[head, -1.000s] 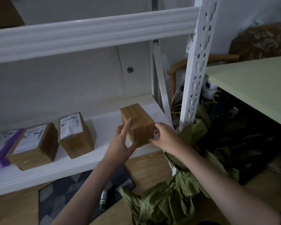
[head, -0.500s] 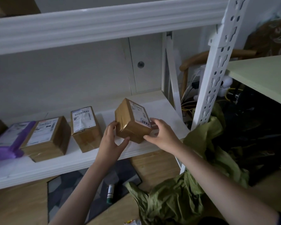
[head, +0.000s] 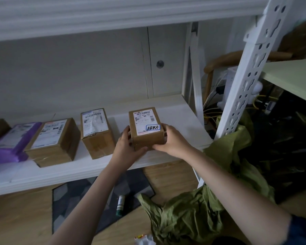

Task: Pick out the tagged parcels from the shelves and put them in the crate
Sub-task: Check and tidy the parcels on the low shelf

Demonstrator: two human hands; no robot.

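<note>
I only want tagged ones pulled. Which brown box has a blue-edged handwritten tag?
The rightmost box, held by both hands, left and right. The other two boxes show only printed labels.

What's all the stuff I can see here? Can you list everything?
held parcel: one, brown, blue-framed tag on its label, front of shelf
other parcels: two brown boxes with labels, left of it
purple mailer: one, far left
shelf: white metal, slotted post at right
green cloth: crumpled, on floor at right
marker: one, on the grey rug
pale green tabletop: right edge
left hand, right hand: one on each side, gripping the held parcel
</note>
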